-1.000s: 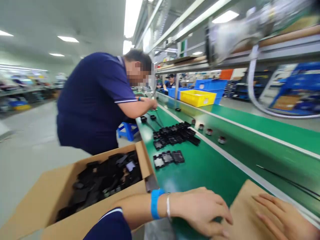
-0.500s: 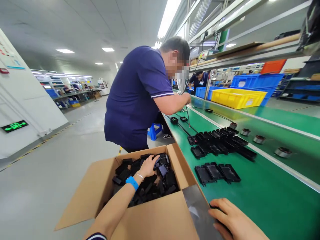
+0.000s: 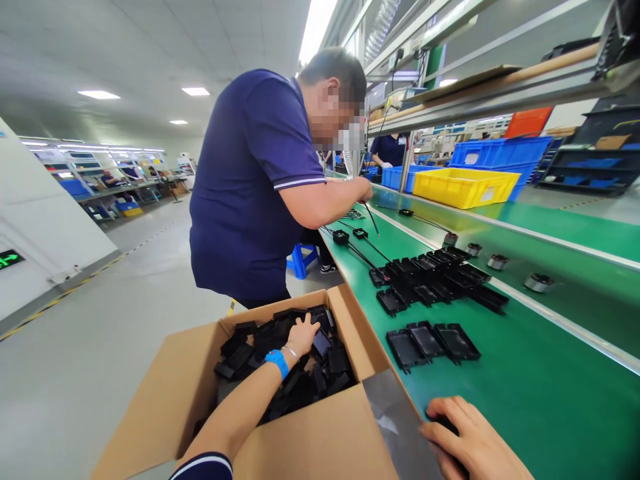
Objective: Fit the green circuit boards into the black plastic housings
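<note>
"From the head view, where is the left hand?"

"Down inside the cardboard box, over a jumble of black plastic parts. Its fingers are bent and a little apart, pointing towards the far right of the box."

"Have they hold of anything?"

"I can't tell. They touch or nearly touch the heap, and the undersides are hidden."

"Which part is nearest?"

"The one with a bluish sheen. It lies just beside the fingertips, on the desk side and slightly nearer the wearer. Its long axis seems to slant down to the right, roughly across the line of the forearm, though its neighbours make that hard to read."

"And which hand is nearer to it?"

"The left, plainly. The right hand is outside the box, at the near edge of the green desk, with the box wall between."

"Is that one holding something?"

"Its fingers are curled, with a small gap to the thumb. Something dark shows beneath them, but whether it is gripped I can't tell."

"Anything close by?"

"Three shallow black trays sit side by side on the desk, beyond the right hand."
</note>
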Available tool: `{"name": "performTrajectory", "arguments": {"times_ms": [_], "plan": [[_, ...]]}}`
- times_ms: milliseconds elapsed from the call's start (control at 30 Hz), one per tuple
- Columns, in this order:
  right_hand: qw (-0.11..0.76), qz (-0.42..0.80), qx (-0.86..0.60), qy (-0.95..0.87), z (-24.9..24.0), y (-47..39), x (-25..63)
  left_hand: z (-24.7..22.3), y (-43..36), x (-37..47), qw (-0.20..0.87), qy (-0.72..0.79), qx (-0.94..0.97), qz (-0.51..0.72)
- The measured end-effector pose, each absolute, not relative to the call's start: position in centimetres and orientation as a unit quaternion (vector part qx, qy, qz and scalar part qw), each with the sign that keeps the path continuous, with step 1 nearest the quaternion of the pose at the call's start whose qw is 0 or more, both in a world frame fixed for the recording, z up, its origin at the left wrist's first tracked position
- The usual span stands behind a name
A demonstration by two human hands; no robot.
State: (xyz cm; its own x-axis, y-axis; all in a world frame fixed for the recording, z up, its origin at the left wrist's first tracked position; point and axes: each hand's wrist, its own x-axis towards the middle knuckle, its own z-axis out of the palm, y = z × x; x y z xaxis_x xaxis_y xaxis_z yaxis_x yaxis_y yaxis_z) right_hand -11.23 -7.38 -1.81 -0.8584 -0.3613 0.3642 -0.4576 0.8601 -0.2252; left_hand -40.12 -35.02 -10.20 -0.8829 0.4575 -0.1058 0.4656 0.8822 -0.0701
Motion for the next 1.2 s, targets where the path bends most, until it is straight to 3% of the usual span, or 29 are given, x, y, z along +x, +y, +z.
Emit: {"name": "performTrajectory", "arguments": {"times_ms": [300,533,667,800,933,1033,1200], "plan": [[0.12,0.19,0.206,-0.952,-2.5,-7.3,-10.9,-7.9,-37.2,-38.6,-0.002,0.975,0.199,0.104],[0.109,0.22,0.185,-0.952,-1.7,-7.6,-10.5,-2.9,-41.5,-36.6,-0.088,0.919,0.082,0.376],[0.091,0.306,0.159,-0.934,-1.3,-7.8,-10.9,0.3,-40.9,-32.7,-0.071,0.833,0.084,0.542],[0.037,0.557,0.05,-0.828,1.0,-8.6,-9.8,2.6,-35.2,-26.7,0.041,0.748,0.174,0.639],[0.031,0.747,0.016,-0.663,4.0,-7.8,-5.9,3.9,-25.4,-20.4,0.289,0.547,0.297,0.727],[0.116,0.765,-0.015,-0.633,5.1,-5.0,-0.5,4.6,-17.4,-16.0,0.431,0.463,0.379,0.676],[0.249,0.683,-0.181,-0.663,4.5,-0.2,11.3,5.1,-6.4,-8.2,0.553,0.404,0.492,0.537]]}}
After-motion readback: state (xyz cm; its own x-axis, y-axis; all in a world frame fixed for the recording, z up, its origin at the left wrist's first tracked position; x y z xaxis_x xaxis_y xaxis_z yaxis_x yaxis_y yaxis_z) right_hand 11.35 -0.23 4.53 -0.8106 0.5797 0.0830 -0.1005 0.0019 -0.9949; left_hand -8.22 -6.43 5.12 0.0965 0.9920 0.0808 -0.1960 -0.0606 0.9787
